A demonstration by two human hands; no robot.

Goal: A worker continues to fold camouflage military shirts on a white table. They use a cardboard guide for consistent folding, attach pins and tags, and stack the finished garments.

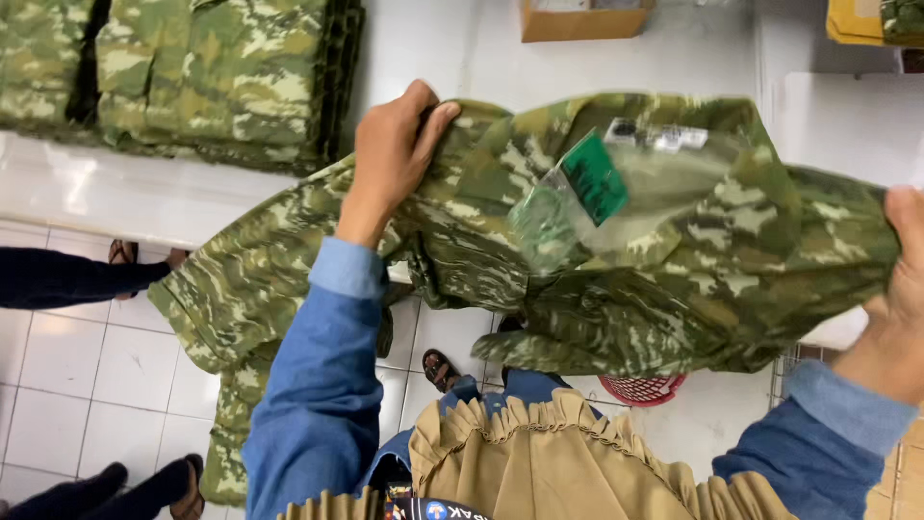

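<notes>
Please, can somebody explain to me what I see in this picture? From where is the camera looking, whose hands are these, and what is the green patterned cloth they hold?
There is one picture, and no machine. The camera sits on a person's head and looks down, so the two arms in blue sleeves belong to that person.

The left hand pinches the upper edge of a camouflage shirt, and the right hand has its grip on the opposite edge. Between them the shirt hangs spread out in the air. A clear plastic bag with a green tag hangs at the shirt's front.

Beyond the hands is a white table, bearing a stack of folded camouflage garments. A cardboard box lies farther away. Below is a white tiled floor, where the sandalled feet of other people show at the left, and a red basket is partly hidden under the shirt.
</notes>
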